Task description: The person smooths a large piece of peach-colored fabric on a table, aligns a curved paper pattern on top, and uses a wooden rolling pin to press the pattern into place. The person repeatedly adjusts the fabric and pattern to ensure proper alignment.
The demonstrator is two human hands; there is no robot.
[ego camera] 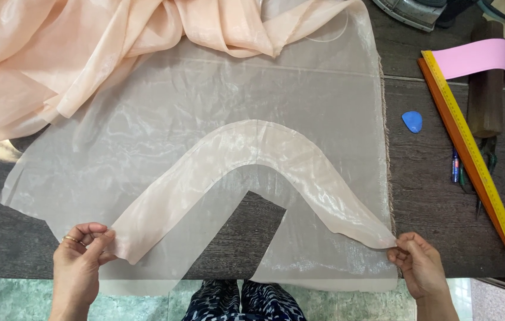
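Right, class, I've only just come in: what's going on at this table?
A person stands at a dark wooden table, holding a curved strip of peach fabric by its two ends. The left hand pinches one end and the right hand the other, each in a closed grip. The strip lies over a flat sheet of sheer cloth. To the right lie a yellow ruler, blue chalk and a pink paper strip.

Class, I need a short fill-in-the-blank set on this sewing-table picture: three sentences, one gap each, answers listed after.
1. Each hand pinches one end of a curved ____ strip.
2. The chalk beside the ruler is ____.
3. The left hand wears a ____; the right hand does not.

Missing words: fabric; blue; ring
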